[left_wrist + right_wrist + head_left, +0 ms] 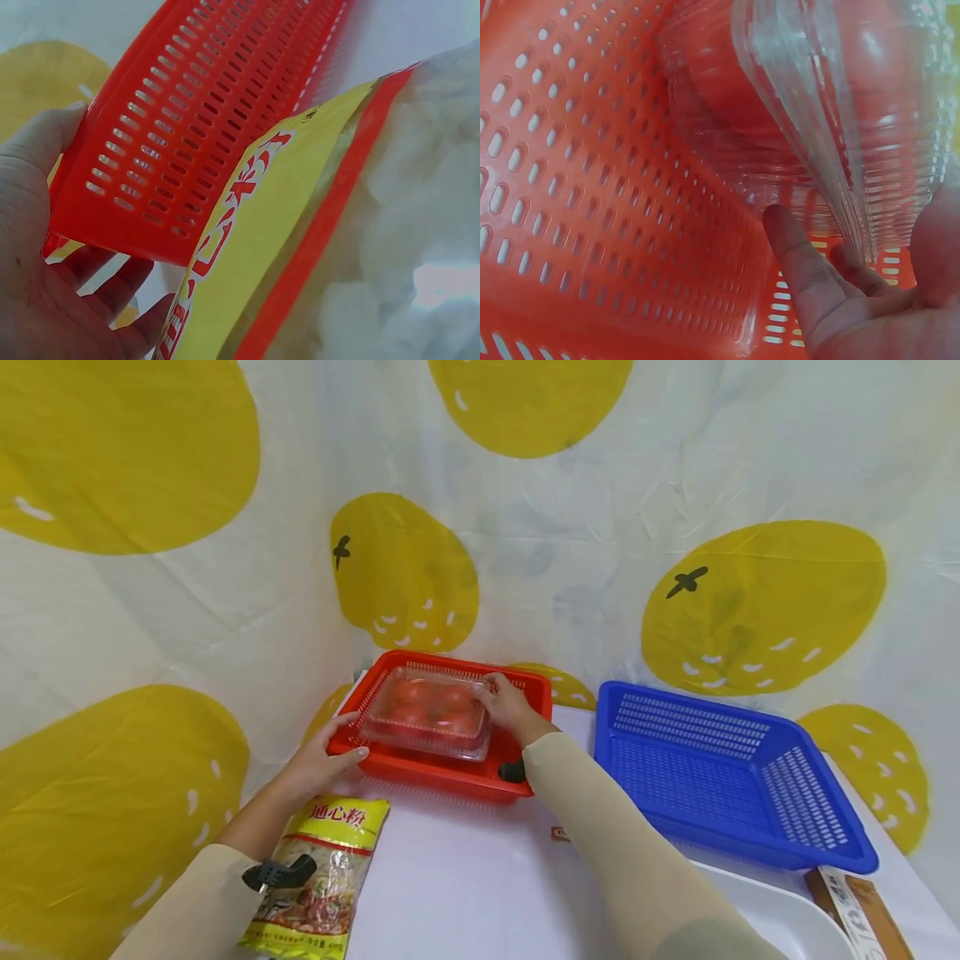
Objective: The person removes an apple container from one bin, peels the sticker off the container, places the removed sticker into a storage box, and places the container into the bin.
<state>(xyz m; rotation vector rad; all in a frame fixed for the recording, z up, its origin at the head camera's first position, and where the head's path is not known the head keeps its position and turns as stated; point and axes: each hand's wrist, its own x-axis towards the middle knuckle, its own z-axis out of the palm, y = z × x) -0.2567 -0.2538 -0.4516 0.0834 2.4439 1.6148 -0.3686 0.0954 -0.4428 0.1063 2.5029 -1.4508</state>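
Observation:
A clear plastic box of tomatoes (429, 714) sits tilted inside the red plastic basket (450, 785). My right hand (510, 703) reaches over the basket and grips the box by its right edge. In the right wrist view, the thumb and fingers (799, 259) close around the box's ridged rim (844, 202). My left hand (321, 766) holds the basket's left corner, its thumb (56, 131) on the rim and its other fingers around the end wall. Just below that hand lies a yellow bag of pasta (318, 877), which partly covers the basket in the left wrist view.
To the right stands a blue plastic basket (697, 768). A white tray (780, 910) lies in front of it, partly hidden by my right sleeve, with a brown box (862, 910) beside it. A fruit-print cloth (540, 568) hangs behind the white table (450, 877).

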